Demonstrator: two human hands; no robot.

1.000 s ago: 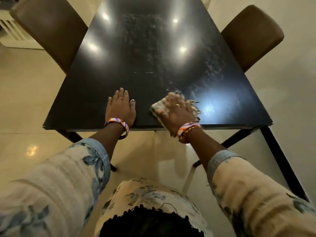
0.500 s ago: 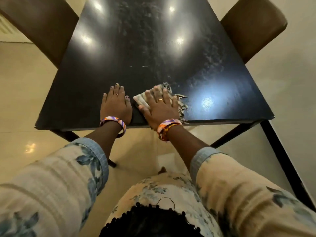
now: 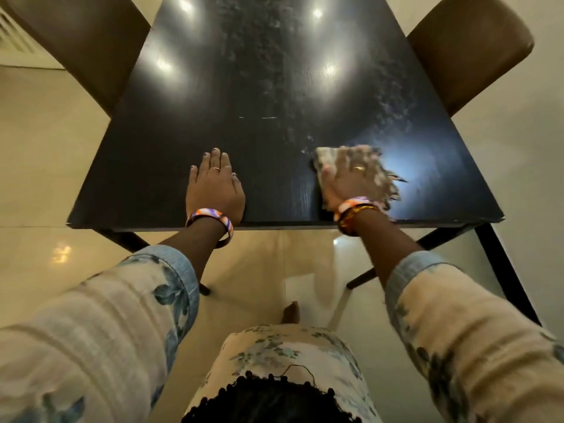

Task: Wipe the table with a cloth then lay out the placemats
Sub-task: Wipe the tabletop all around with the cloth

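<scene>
I see my left hand [image 3: 215, 187] with dark polish on the nails and a thin ring [image 3: 216, 169] on one finger, partway between knuckle and fingertip. Behind those fingers, at the wrist, sits a wide bangle [image 3: 210, 217] striped in orange, purple and white. My right hand [image 3: 348, 178] is blurred; a gold ring [image 3: 358, 168] shows on one finger, and back from the fingers the wrist carries a matching striped bangle stacked against thinner orange and dark bracelets [image 3: 355, 212]. Further back, both sleeves [image 3: 116, 312] are cream with blue floral print and pale blue denim-like cuffs. The same print covers my front, edged with dark bobble trim [image 3: 274, 389].
</scene>
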